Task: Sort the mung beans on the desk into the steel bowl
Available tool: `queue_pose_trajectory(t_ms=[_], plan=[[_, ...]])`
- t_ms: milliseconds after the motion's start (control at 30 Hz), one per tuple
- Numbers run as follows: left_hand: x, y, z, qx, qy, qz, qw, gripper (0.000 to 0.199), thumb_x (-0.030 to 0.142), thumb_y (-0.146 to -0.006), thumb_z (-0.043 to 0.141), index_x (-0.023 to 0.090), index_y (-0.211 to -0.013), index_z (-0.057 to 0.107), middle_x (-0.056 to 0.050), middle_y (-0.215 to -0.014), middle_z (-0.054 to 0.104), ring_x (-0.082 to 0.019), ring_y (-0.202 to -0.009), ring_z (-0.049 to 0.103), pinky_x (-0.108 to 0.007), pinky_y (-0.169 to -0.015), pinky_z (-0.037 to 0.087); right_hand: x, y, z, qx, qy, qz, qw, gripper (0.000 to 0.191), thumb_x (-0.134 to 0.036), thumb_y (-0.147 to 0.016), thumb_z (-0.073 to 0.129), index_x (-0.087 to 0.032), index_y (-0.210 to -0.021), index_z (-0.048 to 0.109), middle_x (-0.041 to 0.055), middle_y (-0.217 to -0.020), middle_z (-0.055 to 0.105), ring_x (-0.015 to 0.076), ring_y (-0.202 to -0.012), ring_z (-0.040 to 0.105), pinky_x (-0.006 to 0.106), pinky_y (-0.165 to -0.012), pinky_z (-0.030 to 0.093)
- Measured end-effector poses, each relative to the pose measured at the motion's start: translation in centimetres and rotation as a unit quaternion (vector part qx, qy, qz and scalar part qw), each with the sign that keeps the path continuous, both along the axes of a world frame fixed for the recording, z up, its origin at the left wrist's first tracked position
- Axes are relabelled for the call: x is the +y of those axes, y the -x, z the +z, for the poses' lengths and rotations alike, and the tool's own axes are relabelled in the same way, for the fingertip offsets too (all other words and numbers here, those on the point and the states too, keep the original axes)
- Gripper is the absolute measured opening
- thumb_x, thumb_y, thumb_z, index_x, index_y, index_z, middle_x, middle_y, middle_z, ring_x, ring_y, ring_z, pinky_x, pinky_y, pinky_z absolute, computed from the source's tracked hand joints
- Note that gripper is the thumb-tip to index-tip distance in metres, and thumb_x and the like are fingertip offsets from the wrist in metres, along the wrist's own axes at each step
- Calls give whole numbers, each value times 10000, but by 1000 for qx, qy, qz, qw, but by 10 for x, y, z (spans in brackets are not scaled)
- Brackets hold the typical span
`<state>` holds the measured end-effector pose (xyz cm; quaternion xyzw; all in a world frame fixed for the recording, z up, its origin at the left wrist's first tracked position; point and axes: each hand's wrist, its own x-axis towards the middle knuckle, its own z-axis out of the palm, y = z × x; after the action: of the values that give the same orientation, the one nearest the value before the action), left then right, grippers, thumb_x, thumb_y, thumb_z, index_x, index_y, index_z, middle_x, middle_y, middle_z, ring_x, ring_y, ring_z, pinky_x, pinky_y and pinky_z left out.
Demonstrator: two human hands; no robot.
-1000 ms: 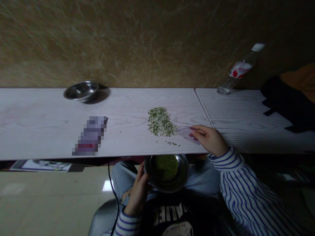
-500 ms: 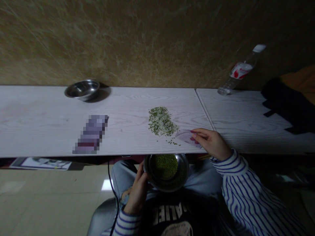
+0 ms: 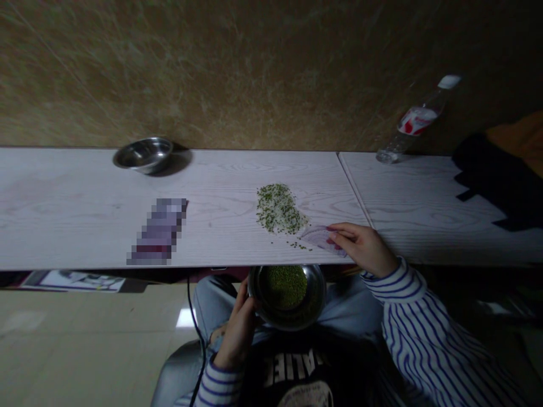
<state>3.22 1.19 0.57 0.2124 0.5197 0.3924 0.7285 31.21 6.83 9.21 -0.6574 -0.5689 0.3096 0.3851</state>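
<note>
Both hands grip: left hand (image 3: 237, 333), low, a metal bowl (image 3: 316, 289); right hand (image 3: 365, 247), outstretched, a purplish sheet (image 3: 314, 235).

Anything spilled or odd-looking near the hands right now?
A few green grains lie apart from the mixed green-and-white pile, toward the front of the table, close to the purplish sheet in the right hand. They look stray because the pile sits bunched.

Large pale letters (image 3: 292, 367) are running across black shirt (image 3: 339, 362), word unclear; red-and-white bottle label (image 3: 417, 121) is blurring beyond reading.
</note>
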Motion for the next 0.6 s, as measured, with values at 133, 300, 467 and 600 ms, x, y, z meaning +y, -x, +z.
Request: queue_pose_trajectory(t_ms=[133, 300, 467, 600], plan=[[-2, 2, -3, 17, 1, -5, 1000, 625, 314, -780, 607, 302, -1388, 460, -50, -1229, 620, -192, -835, 577, -291, -658, 452, -1, 2, 0, 3, -2, 6, 1000, 221, -302, -784, 646, -165, -939, 724, 68, -763, 765, 179, -624, 712, 289, -618, 599], [-2, 4, -6, 8, -8, -7, 1000, 611, 288, -784, 598, 297, -1380, 464, -45, -1218, 628, -181, -807, 571, -270, -622, 440, 5, 1, -3, 12, -2, -6, 1000, 224, -310, -784, 639, -169, -936, 724, 70, -758, 764, 188, -639, 715, 291, -598, 592], [-1, 2, -2, 10, -9, -4, 1000, 618, 284, -774, 602, 280, -1377, 469, -53, -1196, 634, -199, -857, 582, -281, -649, 460, 11, -1, -3, 4, -2, -17, 1000, 248, -280, -791, 615, -150, -974, 719, 81, -778, 763, 192, -649, 714, 308, -638, 592], [0, 1, 0, 19, -8, -7, 1000, 630, 289, -769, 608, 279, -1383, 471, -61, -1225, 628, -211, -867, 595, -300, -671, 471, 13, 3, -3, 7, -5, -3, 1000, 234, -278, -789, 620, -159, -965, 718, 76, -779, 764, 191, -638, 712, 315, -640, 596]])
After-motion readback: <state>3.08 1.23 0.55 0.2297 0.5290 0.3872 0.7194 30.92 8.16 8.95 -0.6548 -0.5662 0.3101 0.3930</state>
